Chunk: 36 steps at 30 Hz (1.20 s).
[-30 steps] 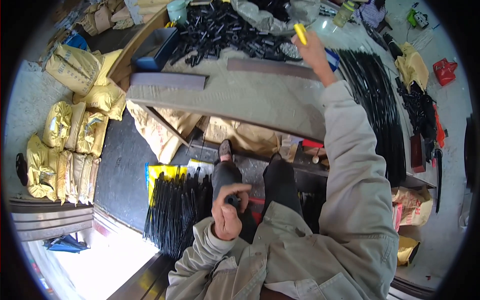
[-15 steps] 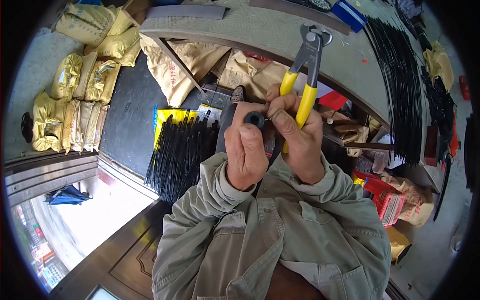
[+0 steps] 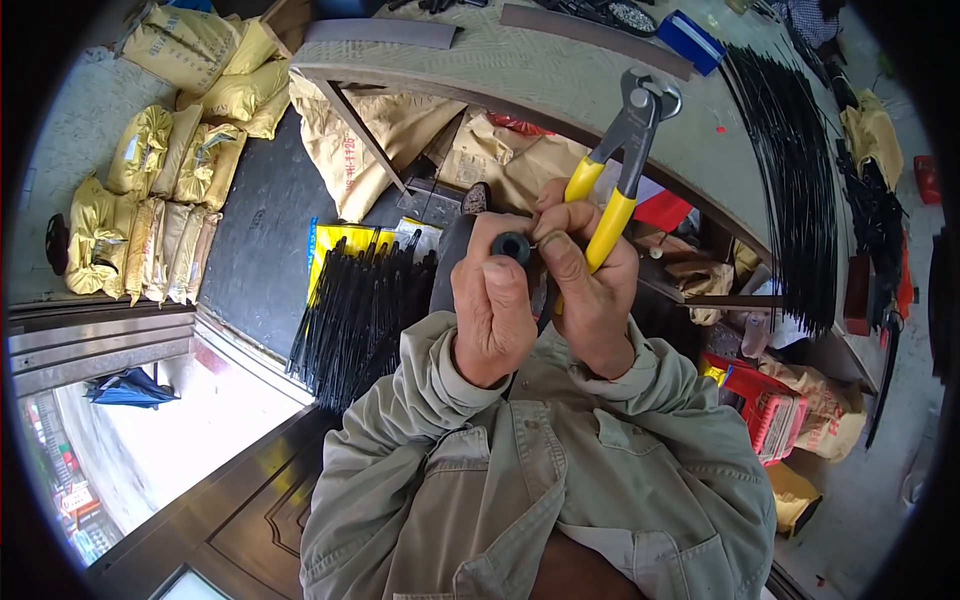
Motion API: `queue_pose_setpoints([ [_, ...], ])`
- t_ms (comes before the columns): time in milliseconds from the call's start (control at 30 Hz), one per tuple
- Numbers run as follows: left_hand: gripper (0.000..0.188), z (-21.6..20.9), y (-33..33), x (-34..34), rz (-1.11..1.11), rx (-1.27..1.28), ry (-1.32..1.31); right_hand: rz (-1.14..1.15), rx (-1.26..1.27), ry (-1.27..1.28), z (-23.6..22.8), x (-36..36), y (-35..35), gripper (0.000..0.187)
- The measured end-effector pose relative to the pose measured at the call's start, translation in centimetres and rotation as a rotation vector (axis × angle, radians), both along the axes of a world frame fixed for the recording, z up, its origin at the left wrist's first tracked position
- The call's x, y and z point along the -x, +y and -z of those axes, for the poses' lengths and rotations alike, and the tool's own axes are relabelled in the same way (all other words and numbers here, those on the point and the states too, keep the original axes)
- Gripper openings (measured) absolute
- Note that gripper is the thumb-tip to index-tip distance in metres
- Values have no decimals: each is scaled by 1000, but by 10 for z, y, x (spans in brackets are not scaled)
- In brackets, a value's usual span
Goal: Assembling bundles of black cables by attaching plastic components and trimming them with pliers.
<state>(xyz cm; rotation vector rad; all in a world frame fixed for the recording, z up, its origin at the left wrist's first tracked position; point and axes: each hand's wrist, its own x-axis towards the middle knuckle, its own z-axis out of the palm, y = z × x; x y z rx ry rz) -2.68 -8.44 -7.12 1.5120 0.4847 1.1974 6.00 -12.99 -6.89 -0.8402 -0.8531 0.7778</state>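
My left hand (image 3: 492, 315) is closed round a black tube-like piece (image 3: 511, 246), its round hollow end facing up between thumb and forefinger. Close beside it, my right hand (image 3: 592, 290) grips end-cutting pincers (image 3: 622, 165) by the yellow handles, their metal jaws pointing up and away over the bench edge. The right thumb and forefinger pinch together at the side of the black piece; what tiny thing they hold there, if any, is too small to make out. The rest of the black piece is hidden behind my left hand.
A bundle of thin black rods (image 3: 365, 310) lies left of my arms, with a longer bundle (image 3: 790, 180) on the bench (image 3: 540, 60) at right. Yellow sacks (image 3: 200, 160) are stacked at far left. A blue box (image 3: 692, 38) and a red basket (image 3: 778, 420) are at right.
The pincers have tilted further right and their jaws have dropped slightly. My right hand has shifted a little left, closer to the black piece. My left hand keeps its hold.
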Motion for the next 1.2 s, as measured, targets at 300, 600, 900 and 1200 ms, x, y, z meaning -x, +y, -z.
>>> queue_pose_setpoints([
  [300,48,3,0,2,-5,0,-6,90,-58,-65,2,2,4,11],
  [600,51,-1,-6,8,53,52,26,370,-96,-667,7,-16,2,12],
  [900,63,-11,-6,4,55,48,104,-57,1,140,6,-8,0,16],
  [1200,45,2,1,7,65,42,9,356,-49,-740,0,-27,2,12],
])
